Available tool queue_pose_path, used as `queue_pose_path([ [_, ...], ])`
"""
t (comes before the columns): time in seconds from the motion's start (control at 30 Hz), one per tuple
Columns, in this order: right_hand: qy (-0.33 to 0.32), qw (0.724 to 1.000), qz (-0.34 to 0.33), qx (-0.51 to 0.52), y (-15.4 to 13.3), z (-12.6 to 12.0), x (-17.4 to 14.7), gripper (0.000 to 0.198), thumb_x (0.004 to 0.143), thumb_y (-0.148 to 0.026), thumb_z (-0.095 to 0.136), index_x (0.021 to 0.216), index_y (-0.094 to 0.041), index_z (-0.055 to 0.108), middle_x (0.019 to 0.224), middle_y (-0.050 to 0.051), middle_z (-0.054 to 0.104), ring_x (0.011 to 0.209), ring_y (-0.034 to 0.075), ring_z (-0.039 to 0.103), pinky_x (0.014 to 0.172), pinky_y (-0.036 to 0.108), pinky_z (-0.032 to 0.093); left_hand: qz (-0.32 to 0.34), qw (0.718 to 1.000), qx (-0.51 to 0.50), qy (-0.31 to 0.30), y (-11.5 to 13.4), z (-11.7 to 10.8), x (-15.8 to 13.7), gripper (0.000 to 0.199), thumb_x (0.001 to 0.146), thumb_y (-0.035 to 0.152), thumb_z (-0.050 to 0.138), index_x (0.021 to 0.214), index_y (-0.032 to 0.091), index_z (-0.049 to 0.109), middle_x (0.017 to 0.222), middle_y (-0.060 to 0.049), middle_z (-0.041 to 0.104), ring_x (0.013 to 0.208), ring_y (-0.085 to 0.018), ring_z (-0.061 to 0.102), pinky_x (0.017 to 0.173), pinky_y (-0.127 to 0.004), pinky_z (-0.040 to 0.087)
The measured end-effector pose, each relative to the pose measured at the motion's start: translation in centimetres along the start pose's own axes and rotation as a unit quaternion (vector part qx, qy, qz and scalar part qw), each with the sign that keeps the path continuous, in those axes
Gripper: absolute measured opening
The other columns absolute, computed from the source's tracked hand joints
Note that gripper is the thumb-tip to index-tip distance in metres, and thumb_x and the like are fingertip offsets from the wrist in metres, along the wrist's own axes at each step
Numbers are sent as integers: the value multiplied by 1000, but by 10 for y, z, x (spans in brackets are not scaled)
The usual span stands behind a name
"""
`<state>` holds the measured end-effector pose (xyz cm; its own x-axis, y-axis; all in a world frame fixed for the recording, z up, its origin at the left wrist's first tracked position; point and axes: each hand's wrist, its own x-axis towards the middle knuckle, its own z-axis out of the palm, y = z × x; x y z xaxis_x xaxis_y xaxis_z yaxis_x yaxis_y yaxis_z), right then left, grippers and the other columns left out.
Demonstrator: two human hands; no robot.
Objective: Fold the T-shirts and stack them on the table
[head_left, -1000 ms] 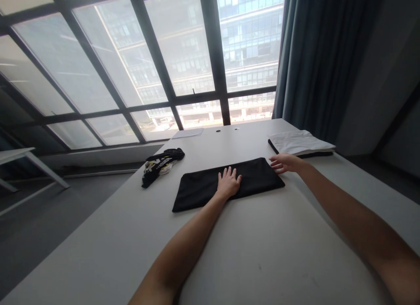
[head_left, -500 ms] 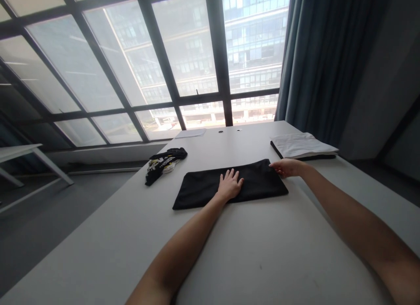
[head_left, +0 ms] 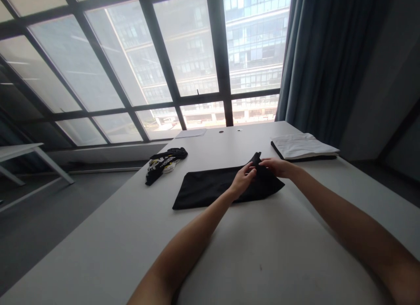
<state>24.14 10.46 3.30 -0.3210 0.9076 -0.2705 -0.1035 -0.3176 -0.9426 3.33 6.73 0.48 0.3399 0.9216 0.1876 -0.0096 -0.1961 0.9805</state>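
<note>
A flat, folded black cloth lies across the white table, its right part lifted and bent upward. My right hand pinches the raised edge near the far right corner. Close beside it, my left hand has its fingers curled in at the lifted fold, with the thumb toward the cloth. The cloth partly hides the fingertips of both hands. Left of the hands, the black cloth stays flat.
A crumpled black garment with white and yellow print lies at the table's left edge. Folded white cloth sits on black cloth at the right. Beyond the white table are windows and a dark curtain.
My left hand has come up off the cloth's middle and moved right to the fold. My right hand has moved left, lifting and bending the cloth's right part.
</note>
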Motion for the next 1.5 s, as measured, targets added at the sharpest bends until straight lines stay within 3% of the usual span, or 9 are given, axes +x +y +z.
queue_pose_path([
  [0.13,3,999,16,42,13,29,10,21,101,-36,59,99,-18,70,79,2,72,66,14,66,58,23,54,-93,983,-146,56,0,2,0,58,93,45,70,144,19,56,127,-15,66,96,-23,70,74,-32,61],
  [0.33,-23,993,-27,109,32,53,14,46,110,-44,31,104,-17,68,86,8,75,72,15,69,68,25,57,-151,970,-150,115,-5,-14,0,50,90,33,75,136,18,60,109,-12,72,86,-19,71,65,-26,58],
  [0.57,141,978,-136,70,26,57,4,37,106,-40,32,96,-21,62,103,10,73,79,17,69,70,26,58,-168,969,-171,55,4,-27,-2,81,75,2,70,151,22,48,91,-4,72,63,-13,66,52,-19,50],
  [0.73,224,962,-155,35,31,49,7,33,99,-46,40,91,-22,61,103,11,73,73,16,65,60,24,53,-177,967,-167,71,27,-36,3,93,70,-2,59,157,22,40,78,1,67,56,-10,61,51,-16,47],
  [1.0,213,955,-201,-48,46,56,9,37,94,-51,45,93,-20,65,104,11,72,80,17,65,66,26,52,-129,973,-179,74,86,-89,0,82,68,-4,58,147,19,53,66,7,55,45,-4,46,45,-13,37],
  [1.13,150,912,-322,-203,56,80,-2,53,95,-63,44,115,-19,67,121,14,68,102,25,65,82,36,55,-122,972,-182,84,103,-124,-14,70,69,-5,58,136,17,60,58,10,45,41,-3,40,43,-12,35],
  [1.23,93,846,-399,-341,69,109,-13,67,92,-62,56,146,-22,51,148,16,53,132,32,53,106,48,48,-126,973,-176,82,111,-146,-23,62,70,-6,59,128,17,63,57,11,43,40,-3,38,43,-12,36],
  [1.33,93,791,-401,-452,86,138,-16,89,87,-52,68,162,-21,28,162,17,35,149,35,34,120,54,35,-124,974,-174,75,115,-160,-30,60,72,-6,61,127,17,64,59,10,47,43,-4,44,44,-12,37],
  [1.5,118,767,-369,-511,105,162,-8,89,86,-23,60,165,-21,19,165,17,32,149,35,34,120,53,34,-125,972,-171,99,114,-182,-44,67,74,-3,64,137,18,59,61,8,54,44,-5,49,42,-12,38],
])
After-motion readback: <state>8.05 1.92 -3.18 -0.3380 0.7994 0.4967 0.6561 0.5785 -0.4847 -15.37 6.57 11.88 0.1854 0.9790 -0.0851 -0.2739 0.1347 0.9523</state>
